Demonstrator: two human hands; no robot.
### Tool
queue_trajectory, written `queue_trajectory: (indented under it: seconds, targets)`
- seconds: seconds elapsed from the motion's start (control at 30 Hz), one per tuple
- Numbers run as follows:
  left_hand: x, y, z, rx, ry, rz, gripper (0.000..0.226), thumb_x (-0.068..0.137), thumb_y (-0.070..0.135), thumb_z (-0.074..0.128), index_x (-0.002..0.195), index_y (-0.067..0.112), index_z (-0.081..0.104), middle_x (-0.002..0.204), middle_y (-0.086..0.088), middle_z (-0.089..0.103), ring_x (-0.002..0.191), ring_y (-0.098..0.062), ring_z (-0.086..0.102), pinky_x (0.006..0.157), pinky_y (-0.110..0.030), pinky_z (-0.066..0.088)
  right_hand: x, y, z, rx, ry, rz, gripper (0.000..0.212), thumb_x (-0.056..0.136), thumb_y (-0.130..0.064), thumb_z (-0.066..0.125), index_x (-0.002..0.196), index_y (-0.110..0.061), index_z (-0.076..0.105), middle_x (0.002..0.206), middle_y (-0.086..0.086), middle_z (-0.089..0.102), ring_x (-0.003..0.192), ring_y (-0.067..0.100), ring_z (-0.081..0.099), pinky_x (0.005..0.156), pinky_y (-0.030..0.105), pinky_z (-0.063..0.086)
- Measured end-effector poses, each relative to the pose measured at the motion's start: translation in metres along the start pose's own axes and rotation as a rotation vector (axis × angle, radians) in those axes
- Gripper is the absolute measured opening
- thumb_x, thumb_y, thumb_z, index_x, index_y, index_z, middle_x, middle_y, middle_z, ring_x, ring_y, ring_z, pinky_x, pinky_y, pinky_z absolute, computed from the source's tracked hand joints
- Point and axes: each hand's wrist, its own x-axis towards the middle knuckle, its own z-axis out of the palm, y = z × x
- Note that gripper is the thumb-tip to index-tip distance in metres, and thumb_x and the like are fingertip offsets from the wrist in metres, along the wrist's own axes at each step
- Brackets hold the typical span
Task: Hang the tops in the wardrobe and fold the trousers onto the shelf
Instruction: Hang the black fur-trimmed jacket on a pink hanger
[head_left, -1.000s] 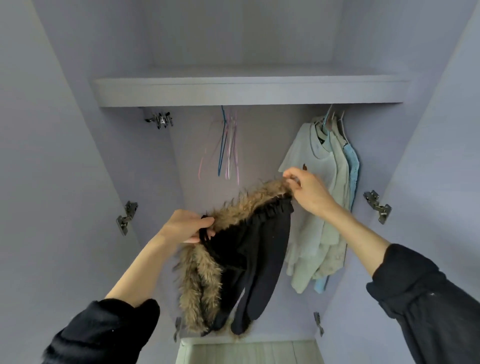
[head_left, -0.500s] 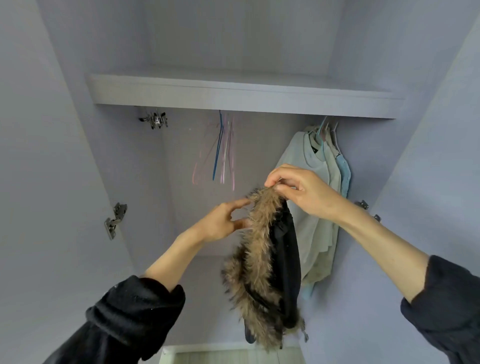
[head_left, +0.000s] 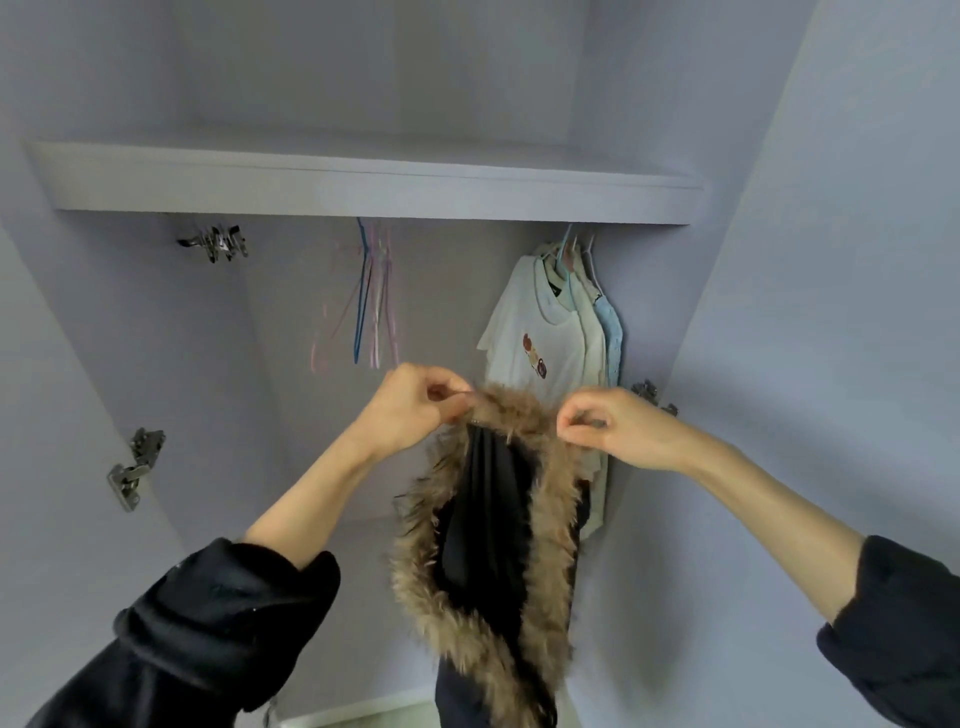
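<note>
I'm pinching the fur trim of a black garment with both hands, left and right, under the shelf, before hung shirts.

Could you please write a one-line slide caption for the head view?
Both hands, left hand and right hand, pinch a black fur-trimmed garment before the wardrobe's empty hangers.

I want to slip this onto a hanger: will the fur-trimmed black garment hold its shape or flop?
Probably floppy: the fur-trimmed black garment droops straight down between the left hand and right hand. A fingertip pinch carries it, so likely light.
</note>
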Motion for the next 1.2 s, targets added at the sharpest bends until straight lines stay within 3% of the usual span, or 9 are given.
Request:
queue_trajectory:
  seconds: [0.1, 0.23, 0.37, 0.53, 0.67, 0.73, 0.87, 1.03, 1.2]
  targets:
    - [0.002, 0.020, 0.002, 0.113, -0.027, 0.095, 0.022, 0.084, 0.015, 0.068, 0.067, 0.029, 0.065, 0.066, 0.016, 0.066, 0.059, 0.007, 0.057, 0.065, -0.006, 0.042, 0.010, -0.010, 0.022, 0.155, -0.012, 0.014, 0.035, 0.080, -0.038, 0.071, 0.107, -0.030, 0.051, 0.110, -0.016, 0.058, 0.095, -0.003, 0.059, 0.083, 0.015, 0.047]
    - [-0.002, 0.029, -0.006, 0.140, 0.053, 0.145, 0.021, 0.085, 0.015, 0.068, 0.069, 0.029, 0.066, 0.066, 0.019, 0.065, 0.061, 0.008, 0.057, 0.065, -0.003, 0.040, 0.030, -0.024, 0.047, 0.043, 0.206, -0.034, 0.032, 0.083, -0.029, 0.069, 0.095, 0.000, 0.063, 0.093, 0.018, 0.068, 0.082, 0.026, 0.063, 0.073, 0.037, 0.048]
    - [-0.012, 0.017, -0.022, 0.129, 0.133, 0.085, 0.005, 0.083, 0.018, 0.071, 0.083, 0.022, 0.067, 0.080, 0.008, 0.067, 0.071, -0.001, 0.061, 0.070, -0.009, 0.043, 0.044, -0.036, 0.038, 0.051, 0.365, -0.151, 0.017, 0.083, -0.010, 0.063, 0.096, -0.016, 0.072, 0.087, -0.003, 0.071, 0.084, 0.017, 0.064, 0.078, 0.034, 0.052]
    - [-0.028, -0.021, -0.014, 0.215, -0.034, -0.185, 0.067, 0.076, 0.029, 0.077, 0.135, 0.021, 0.045, 0.115, 0.013, 0.053, 0.104, -0.005, 0.050, 0.080, -0.004, 0.035, 0.061, -0.049, 0.022, -0.010, 0.387, -0.224, 0.031, 0.078, -0.004, 0.058, 0.101, -0.019, 0.072, 0.098, 0.001, 0.073, 0.086, 0.024, 0.067, 0.082, 0.044, 0.053]
    - [-0.030, -0.043, -0.001, 0.282, 0.017, -0.281, 0.014, 0.082, 0.019, 0.072, 0.092, 0.019, 0.063, 0.077, 0.015, 0.059, 0.080, -0.011, 0.054, 0.059, 0.000, 0.035, 0.070, -0.051, 0.007, -0.038, 0.427, -0.285, 0.029, 0.079, -0.006, 0.057, 0.102, -0.016, 0.072, 0.098, 0.002, 0.072, 0.091, 0.025, 0.065, 0.085, 0.046, 0.051]
    - [-0.027, -0.049, -0.003, 0.344, 0.155, -0.300, 0.018, 0.084, 0.015, 0.069, 0.071, 0.019, 0.056, 0.064, 0.009, 0.055, 0.069, -0.017, 0.053, 0.054, -0.008, 0.035, 0.075, -0.045, 0.004, -0.084, 0.436, -0.286, 0.025, 0.079, -0.006, 0.057, 0.099, -0.011, 0.071, 0.095, 0.007, 0.070, 0.091, 0.028, 0.063, 0.083, 0.045, 0.051]
    - [-0.022, -0.054, -0.027, 0.364, 0.352, -0.416, 0.004, 0.085, 0.010, 0.064, 0.088, 0.009, 0.067, 0.075, -0.001, 0.061, 0.077, -0.023, 0.059, 0.064, -0.018, 0.036, 0.090, -0.022, 0.004, -0.180, 0.470, -0.208, 0.028, 0.082, -0.006, 0.058, 0.109, -0.006, 0.067, 0.102, 0.009, 0.066, 0.097, 0.030, 0.060, 0.082, 0.033, 0.047]
    - [-0.014, -0.063, -0.051, 0.342, 0.421, -0.498, 0.025, 0.084, 0.009, 0.061, 0.108, 0.013, 0.070, 0.080, 0.000, 0.063, 0.078, -0.016, 0.057, 0.071, -0.015, 0.037, 0.117, -0.003, 0.023, -0.285, 0.354, -0.097, 0.039, 0.087, -0.012, 0.057, 0.126, -0.009, 0.057, 0.125, 0.009, 0.060, 0.112, 0.029, 0.055, 0.084, 0.033, 0.043]
    - [0.000, -0.081, -0.061, 0.029, 0.436, -0.637, 0.020, 0.087, 0.006, 0.059, 0.104, 0.008, 0.070, 0.102, -0.009, 0.068, 0.099, -0.025, 0.061, 0.091, -0.036, 0.048, 0.155, 0.005, 0.038, -0.177, 0.071, 0.024, 0.043, 0.088, -0.013, 0.059, 0.131, -0.014, 0.054, 0.110, 0.009, 0.067, 0.094, 0.022, 0.064, 0.086, 0.031, 0.047]
